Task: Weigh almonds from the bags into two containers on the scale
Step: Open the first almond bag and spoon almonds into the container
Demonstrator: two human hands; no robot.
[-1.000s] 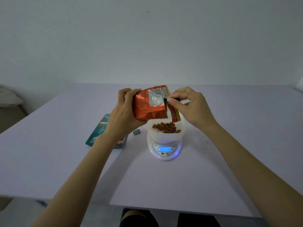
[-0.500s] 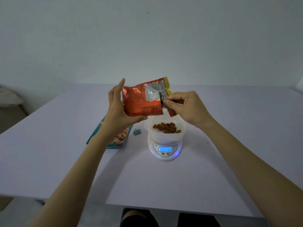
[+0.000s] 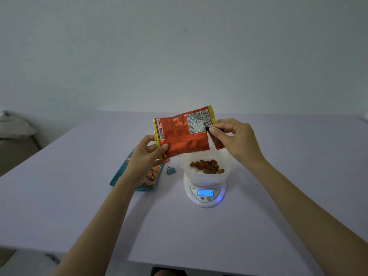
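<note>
Since the earlier frames the orange bag [image 3: 184, 134] has turned from a steep tilt over the bowl to lie almost level in the air, and the left hand [image 3: 148, 154] has slid from the bag's side down to its lower left corner. Its fingers [image 3: 163, 147] are closed there, thumb in front and the others behind the foil. The right hand [image 3: 234, 138] holds the other end: its fingers pinch the torn flap near the open mouth, with a dark strip of the bag hanging just below them.

Directly under the right fingers, and apart from them, stands the white container [image 3: 206, 172] on the scale [image 3: 205, 196]. A small heap of almonds [image 3: 208, 166] lies inside it. The blue display is lit and seems to read 17, though the digits are small.

I judge that pouring has stopped for now, because the mouth no longer points down into the container. Perhaps the person is checking the number, or is opening the mouth wider. Only one container is visible, so the task looks far from finished.

Below the left fingers a teal bag [image 3: 137, 176] lies flat on the surface [image 3: 278, 176], partly hidden by the left wrist. A small binder clip [image 3: 170, 170] lies between it and the scale.
</note>
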